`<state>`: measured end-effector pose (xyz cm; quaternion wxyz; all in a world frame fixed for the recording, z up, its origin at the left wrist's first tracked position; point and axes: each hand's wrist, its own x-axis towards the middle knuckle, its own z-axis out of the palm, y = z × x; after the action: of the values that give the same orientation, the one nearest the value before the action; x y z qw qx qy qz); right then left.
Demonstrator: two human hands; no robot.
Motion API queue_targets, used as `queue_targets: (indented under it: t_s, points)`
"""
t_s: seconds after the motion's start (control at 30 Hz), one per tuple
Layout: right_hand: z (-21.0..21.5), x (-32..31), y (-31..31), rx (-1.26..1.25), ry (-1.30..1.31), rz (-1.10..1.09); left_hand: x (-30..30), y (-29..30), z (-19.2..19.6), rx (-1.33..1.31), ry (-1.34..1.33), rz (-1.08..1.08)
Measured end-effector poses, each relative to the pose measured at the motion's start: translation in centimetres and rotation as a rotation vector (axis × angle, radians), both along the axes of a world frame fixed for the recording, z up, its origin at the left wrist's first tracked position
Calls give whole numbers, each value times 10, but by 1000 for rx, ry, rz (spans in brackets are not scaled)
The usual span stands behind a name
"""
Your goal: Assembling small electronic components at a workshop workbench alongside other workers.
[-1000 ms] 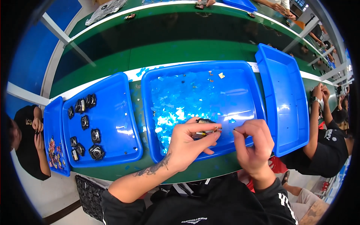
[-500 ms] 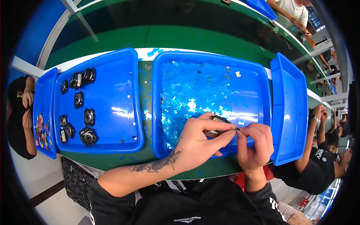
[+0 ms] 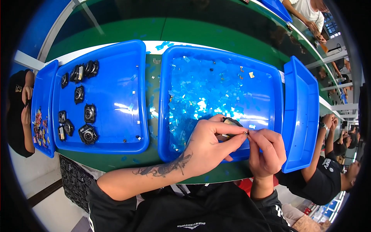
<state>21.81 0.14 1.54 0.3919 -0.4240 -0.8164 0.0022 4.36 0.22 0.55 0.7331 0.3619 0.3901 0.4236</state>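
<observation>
The left fingers (image 3: 231, 145) hold a small black device (image 3: 233, 122)

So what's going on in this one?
A person's left hand holds a small black device, partly hidden by its fingers, over the middle blue tray strewn with blue film pieces. The right hand is at the left fingertips, thumb and finger together; anything between them is too small to make out. Black watch-like devices sit in the larger left tray.

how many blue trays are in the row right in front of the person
4: the leftmost tray at the row's end, the wider left tray beside it, the centre tray, and the rightmost tray. More could be hidden past the dark picture edges.
</observation>
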Motion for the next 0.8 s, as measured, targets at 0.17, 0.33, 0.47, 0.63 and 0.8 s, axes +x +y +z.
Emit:
queue_targets:
  t_s: [0.17,0.33,0.47,0.63,0.8]
  points:
    - [3,0,-2,6,-58,16,-1,0,3,-14,-21,-23]
    - [-1,1,-5,-22,-5,3,-1,-1,2,-69,-70,-12]
    - [-2,0,-5,-63,76,-4,-1,0,4,-93,-95,-10]
    - [-6,2,-11,-605,678,15,3,2,6,-77,-65,-6]
    - [-1,-4,-7,-530,469,-41,3,-2,3,32,75,49]
